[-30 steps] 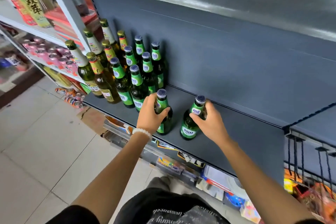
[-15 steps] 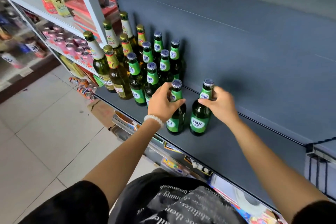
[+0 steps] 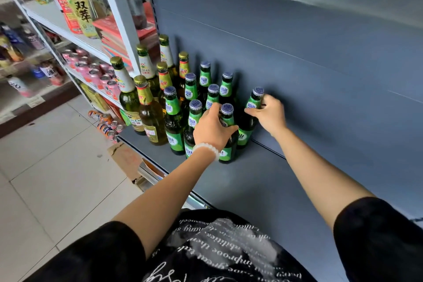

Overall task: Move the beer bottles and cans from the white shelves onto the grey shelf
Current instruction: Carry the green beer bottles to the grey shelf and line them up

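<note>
On the grey shelf (image 3: 263,181), my left hand (image 3: 211,128) hides the front bottle's (image 3: 227,114) neck it grips, while my right hand (image 3: 270,113) pinches the rear bottle's (image 3: 254,101) neck.

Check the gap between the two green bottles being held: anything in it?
Nothing: in the head view the left hand's blue-capped green glass bottle and the right hand's matching bottle stand side by side, close together.

Bare grey shelf (image 3: 263,178) to the right

Beer bottles (image 3: 183,98) crowd its left end (back panel close behind); the white upright (image 3: 119,14) bounds that side.
</note>
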